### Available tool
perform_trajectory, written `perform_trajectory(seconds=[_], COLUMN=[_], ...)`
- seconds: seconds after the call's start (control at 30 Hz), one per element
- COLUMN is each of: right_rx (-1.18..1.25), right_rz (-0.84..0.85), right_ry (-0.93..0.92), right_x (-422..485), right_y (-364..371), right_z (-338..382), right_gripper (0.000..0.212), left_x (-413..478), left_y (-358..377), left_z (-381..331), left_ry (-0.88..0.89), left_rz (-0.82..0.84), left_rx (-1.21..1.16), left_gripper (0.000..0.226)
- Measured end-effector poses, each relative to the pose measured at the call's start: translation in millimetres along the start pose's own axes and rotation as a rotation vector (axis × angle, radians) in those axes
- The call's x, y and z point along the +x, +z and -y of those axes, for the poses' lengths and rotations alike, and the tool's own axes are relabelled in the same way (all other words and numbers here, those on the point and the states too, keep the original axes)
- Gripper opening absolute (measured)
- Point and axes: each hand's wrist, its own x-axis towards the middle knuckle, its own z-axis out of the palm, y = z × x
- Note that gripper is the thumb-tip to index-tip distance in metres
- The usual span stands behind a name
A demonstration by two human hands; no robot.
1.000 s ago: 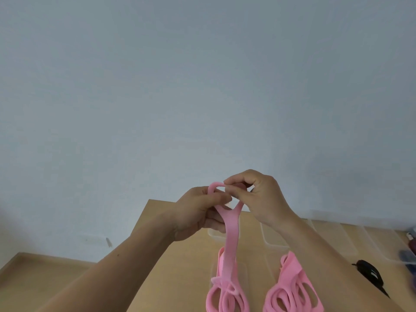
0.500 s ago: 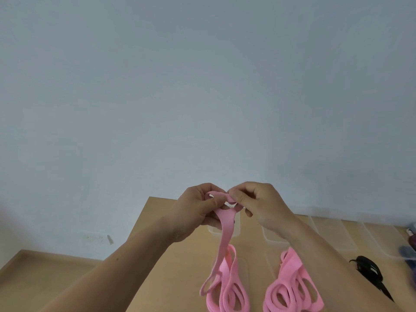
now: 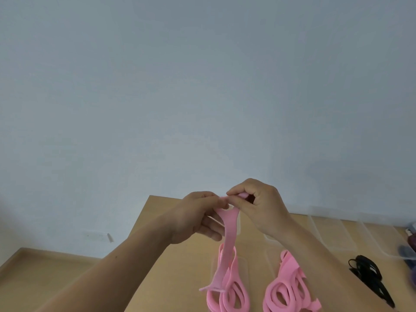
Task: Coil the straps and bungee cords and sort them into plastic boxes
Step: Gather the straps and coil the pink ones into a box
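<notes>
Left hand (image 3: 198,216): pinched on the top end of the pink strap (image 3: 227,242) — lower than a second before.
Right hand (image 3: 258,206): fingers closed on the same end, touching the left fingertips.
Strap: hung straight down from both hands; its top loop, open a second earlier, was now folded small — the lower end swung free above the left pile of pink straps (image 3: 219,298).
Second pink pile (image 3: 288,296): just right of it, in a clear plastic box (image 3: 270,244).
Black cord (image 3: 369,278): on the wooden table (image 3: 171,266), far right.

Pink is seen on the strap (image 3: 228,239) and both strap piles (image 3: 290,289); the surface (image 3: 180,278) is light wood, the cord (image 3: 369,278) black, the wall (image 3: 202,86) pale blue-grey.
</notes>
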Motion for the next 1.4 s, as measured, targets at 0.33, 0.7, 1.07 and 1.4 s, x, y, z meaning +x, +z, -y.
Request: perform_trajectory(seconds=[0.33, 0.7, 1.07, 1.4], right_rx=[0.120, 0.347, 0.092, 0.300], right_rz=[0.016, 0.063, -0.015, 0.013], right_ry=[0.052, 0.253, 0.043, 0.106], right_x=[-6.0, -3.4, -1.4, -8.8], right_y=[4.0, 4.0, 11.5, 11.9], right_z=[3.4, 0.0, 4.8, -0.6], right_gripper=[0.013, 0.009, 0.010, 0.026], left_x=[4.2, 2.6, 1.6, -1.7], left_y=[-2.2, -3.2, -6.3, -6.5], left_z=[2.6, -3.3, -8.8, -6.0], left_ry=[0.075, 0.198, 0.123, 0.078], left_rz=[0.025, -0.080, -0.048, -0.040], left_rx=[-0.096, 0.000, 0.108, -0.059], left_gripper=[0.014, 0.014, 0.025, 0.012])
